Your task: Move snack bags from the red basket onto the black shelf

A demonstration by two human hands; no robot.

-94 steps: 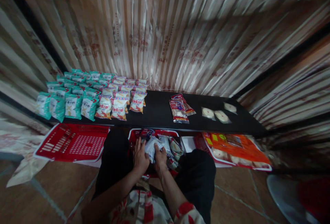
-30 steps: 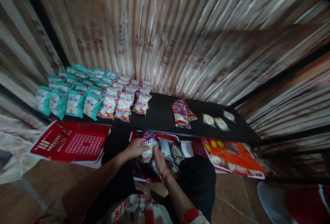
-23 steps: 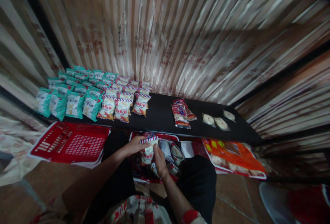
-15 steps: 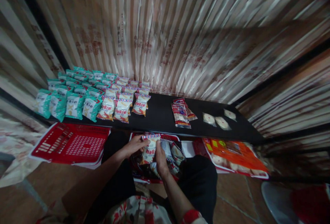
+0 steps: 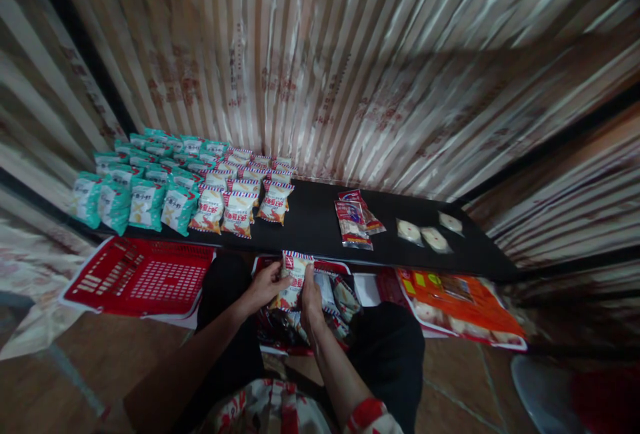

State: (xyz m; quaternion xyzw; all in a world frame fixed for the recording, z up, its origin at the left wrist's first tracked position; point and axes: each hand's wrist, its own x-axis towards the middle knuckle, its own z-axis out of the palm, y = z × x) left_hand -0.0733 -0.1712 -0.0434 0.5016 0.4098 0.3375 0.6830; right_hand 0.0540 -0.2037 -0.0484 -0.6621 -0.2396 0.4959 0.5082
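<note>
Pale striped sheeting with reddish printed marks (image 5: 300, 87) hangs in folds behind a long black shelf (image 5: 310, 227). On the shelf's left end, plump teal-and-white plastic bags (image 5: 146, 204) stand in close rows; next to them are rows of white-and-orange bags with striped edges (image 5: 240, 211). Farther right lie flat red-and-clear plastic packets (image 5: 353, 224), one overlapping another, then three round pale discs in clear wrappers (image 5: 436, 239).

Just in front of the shelf, one white-and-orange snack bag (image 5: 296, 287) is held between both hands, above a red plastic basket with a white rim (image 5: 327, 265) between the person's knees. The left hand (image 5: 265, 284) pinches the bag's left side, thumb across its front; the right hand (image 5: 313, 297) presses flat along its right side. More shiny packets (image 5: 345, 297) lie in that basket. To the left sits a second red basket (image 5: 170, 281); to the right, a third basket (image 5: 500, 344) holds a bright orange plastic package (image 5: 470, 297).
</note>
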